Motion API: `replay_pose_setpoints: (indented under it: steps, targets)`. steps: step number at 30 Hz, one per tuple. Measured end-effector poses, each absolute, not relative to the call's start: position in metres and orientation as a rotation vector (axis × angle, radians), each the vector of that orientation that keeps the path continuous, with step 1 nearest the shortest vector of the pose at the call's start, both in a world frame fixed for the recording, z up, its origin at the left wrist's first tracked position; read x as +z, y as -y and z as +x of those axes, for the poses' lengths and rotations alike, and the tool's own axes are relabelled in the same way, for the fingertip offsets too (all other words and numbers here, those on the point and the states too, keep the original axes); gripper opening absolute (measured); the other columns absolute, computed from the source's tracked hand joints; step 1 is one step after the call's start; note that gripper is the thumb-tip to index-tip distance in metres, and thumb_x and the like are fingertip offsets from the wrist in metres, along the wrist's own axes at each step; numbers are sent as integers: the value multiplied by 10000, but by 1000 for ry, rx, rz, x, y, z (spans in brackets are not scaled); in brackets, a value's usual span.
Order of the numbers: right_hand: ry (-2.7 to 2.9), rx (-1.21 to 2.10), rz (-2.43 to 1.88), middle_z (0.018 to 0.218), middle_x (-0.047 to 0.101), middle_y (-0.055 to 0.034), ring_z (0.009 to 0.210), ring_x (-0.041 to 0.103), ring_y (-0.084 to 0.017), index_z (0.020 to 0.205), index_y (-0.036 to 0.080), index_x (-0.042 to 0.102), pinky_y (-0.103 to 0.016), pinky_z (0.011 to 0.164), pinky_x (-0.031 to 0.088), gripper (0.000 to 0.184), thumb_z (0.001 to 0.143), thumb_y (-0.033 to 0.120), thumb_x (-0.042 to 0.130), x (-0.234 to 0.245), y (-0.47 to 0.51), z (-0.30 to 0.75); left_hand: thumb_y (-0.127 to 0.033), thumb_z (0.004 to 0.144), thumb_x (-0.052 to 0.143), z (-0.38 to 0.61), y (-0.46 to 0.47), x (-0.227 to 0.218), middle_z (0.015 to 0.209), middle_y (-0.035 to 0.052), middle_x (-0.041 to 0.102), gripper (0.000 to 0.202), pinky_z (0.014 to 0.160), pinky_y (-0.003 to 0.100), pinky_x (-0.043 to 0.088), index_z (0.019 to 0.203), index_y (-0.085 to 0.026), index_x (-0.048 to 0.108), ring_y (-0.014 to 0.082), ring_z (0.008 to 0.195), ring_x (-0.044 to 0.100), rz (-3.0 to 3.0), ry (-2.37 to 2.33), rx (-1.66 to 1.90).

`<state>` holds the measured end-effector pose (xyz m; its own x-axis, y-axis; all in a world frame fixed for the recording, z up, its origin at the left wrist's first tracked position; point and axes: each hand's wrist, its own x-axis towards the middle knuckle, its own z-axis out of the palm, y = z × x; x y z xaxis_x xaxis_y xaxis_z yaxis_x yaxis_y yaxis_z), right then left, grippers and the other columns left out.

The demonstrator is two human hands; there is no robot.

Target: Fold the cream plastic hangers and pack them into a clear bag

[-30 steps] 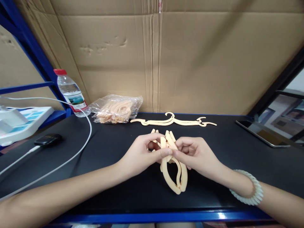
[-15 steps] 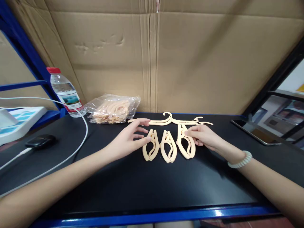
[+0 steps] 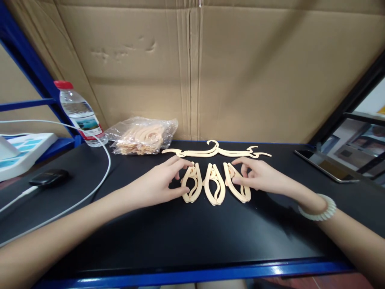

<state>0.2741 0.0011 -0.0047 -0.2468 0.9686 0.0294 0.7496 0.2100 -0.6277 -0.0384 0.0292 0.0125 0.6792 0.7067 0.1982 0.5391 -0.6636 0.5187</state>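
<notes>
Three cream folding hangers lie folded in a row on the black table. At the left folded hanger, my left hand rests with thumb and fingers apart, fingertips at its left side. The middle folded hanger lies between my hands, touched by neither. Over the right folded hanger is my right hand, its thumb and index finger apart at the hanger's right side; a bead bracelet circles that wrist. Behind the row lies an unfolded hanger, arms spread and hook upward.
A clear plastic bag of more cream hangers sits back left, beside a red-capped water bottle. A white cable curves across the left side near a black device. A phone lies back right. Cardboard stands behind.
My left hand has lowered to the left folded hanger. The right folded hanger has turned, its top end shifting left and down, and my right hand's thumb and index finger have spread.
</notes>
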Motion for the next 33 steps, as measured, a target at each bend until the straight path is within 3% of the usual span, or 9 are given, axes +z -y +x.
replay_pose_setpoints:
  steps: [3, 6, 9, 16, 33]
  targets:
    - [2354, 740, -1317, 831, 580, -4, 623, 525, -122, 1396, 193, 468, -223, 542, 467, 862, 660, 475, 817, 1, 5, 283, -360, 732, 717, -38, -23, 18, 1122, 43, 565, 535, 679, 257, 499, 1243, -277, 577, 185, 820, 603, 2548, -938, 377]
    - [2463, 712, -1218, 914, 544, -19, 693, 498, -140, 1459, 229, 398, -242, 605, 474, 971, 633, 494, 833, 3, 7, 286, -372, 725, 731, -36, -18, 19, 1133, 38, 557, 555, 737, 279, 500, 1252, -293, 573, 212, 870, 615, 2614, -974, 228]
    - [2528, 690, -1259, 944, 513, -28, 737, 501, -159, 1474, 218, 370, -271, 655, 478, 954, 681, 550, 782, 0, 5, 285, -364, 764, 702, -34, -17, 19, 1170, 40, 535, 518, 797, 307, 504, 1257, -299, 558, 225, 932, 612, 2647, -1010, 134]
    - [2642, 577, -1272, 983, 524, -57, 810, 507, -188, 1399, 146, 456, -302, 719, 460, 786, 782, 572, 692, 0, 5, 275, -338, 805, 676, -34, -20, 14, 1186, 34, 528, 413, 846, 312, 498, 1199, -274, 570, 211, 958, 607, 2672, -960, 166]
    - [2653, 458, -1234, 1041, 562, -98, 881, 564, -221, 1409, 111, 452, -328, 760, 476, 771, 815, 555, 662, -2, 3, 269, -308, 834, 654, -33, -24, 18, 1160, 23, 552, 318, 850, 295, 486, 1144, -255, 610, 203, 978, 613, 2717, -970, 134]
